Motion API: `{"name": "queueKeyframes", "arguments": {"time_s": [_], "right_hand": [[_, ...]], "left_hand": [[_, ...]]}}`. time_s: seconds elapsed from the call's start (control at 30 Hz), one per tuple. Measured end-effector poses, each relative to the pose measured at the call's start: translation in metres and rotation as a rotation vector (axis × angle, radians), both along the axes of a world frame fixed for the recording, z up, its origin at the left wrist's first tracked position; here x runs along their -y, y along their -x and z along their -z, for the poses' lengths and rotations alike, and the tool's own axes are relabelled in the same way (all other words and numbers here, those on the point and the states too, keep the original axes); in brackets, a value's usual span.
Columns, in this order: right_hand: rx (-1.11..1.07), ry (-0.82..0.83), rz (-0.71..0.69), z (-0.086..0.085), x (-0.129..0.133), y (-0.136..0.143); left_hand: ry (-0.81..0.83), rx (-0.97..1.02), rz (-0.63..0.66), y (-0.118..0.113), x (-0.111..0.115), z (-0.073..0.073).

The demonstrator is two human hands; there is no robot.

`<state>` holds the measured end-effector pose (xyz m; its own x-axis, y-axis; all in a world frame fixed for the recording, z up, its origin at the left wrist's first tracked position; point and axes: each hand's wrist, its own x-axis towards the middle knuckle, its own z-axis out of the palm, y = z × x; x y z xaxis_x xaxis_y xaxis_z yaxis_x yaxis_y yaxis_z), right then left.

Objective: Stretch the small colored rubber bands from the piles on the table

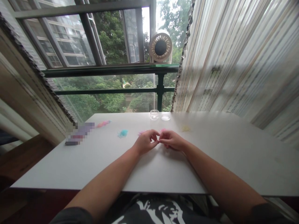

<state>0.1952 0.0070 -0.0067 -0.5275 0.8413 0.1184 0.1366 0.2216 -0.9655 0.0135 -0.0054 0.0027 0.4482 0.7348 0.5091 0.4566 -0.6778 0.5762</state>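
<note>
My left hand (147,141) and my right hand (172,140) meet above the white table (149,174), fingertips pinched together and touching or nearly so. Whatever is between the fingertips is too small to make out. Just behind my right hand lies a pink pile of small thin pieces (164,130), partly covered by the fingers. A purple-pink pile (140,133) shows behind my left hand. Farther left sits a teal pile (123,133), and to the right a yellow pile (186,128).
At the table's far edge stands a clear round jar (154,115) beside a flat clear lid (165,118). A pink-orange clump (103,124) and a blurred-out purple box (80,133) lie at the left. Beyond are a green railing (107,72), a round fan (161,46) and curtains (217,62).
</note>
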Motion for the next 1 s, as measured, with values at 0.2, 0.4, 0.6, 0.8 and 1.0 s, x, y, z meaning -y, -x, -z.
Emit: {"name": "queueKeyframes", "arguments": {"time_s": [0.2, 0.4, 0.6, 0.8, 1.0], "right_hand": [[-0.030, 0.008, -0.039, -0.0002, 0.0014, 0.0011], [-0.023, -0.013, -0.018, 0.0008, 0.0003, 0.0005], [-0.035, -0.004, 0.011, -0.0008, 0.0006, -0.0007], [-0.060, 0.005, 0.024, -0.0002, 0.0002, -0.0012], [-0.059, -0.009, 0.013, 0.0000, -0.0004, -0.0009]], "left_hand": [[-0.035, -0.017, 0.001, 0.0005, 0.0006, 0.0005], [0.017, 0.015, 0.012, 0.0004, 0.0004, -0.0005], [0.138, 0.064, 0.015, 0.0032, -0.0011, -0.0019], [0.176, 0.052, 0.018, 0.0054, -0.0021, -0.0013], [0.157, 0.044, 0.011, 0.0057, -0.0034, 0.0003]]}}
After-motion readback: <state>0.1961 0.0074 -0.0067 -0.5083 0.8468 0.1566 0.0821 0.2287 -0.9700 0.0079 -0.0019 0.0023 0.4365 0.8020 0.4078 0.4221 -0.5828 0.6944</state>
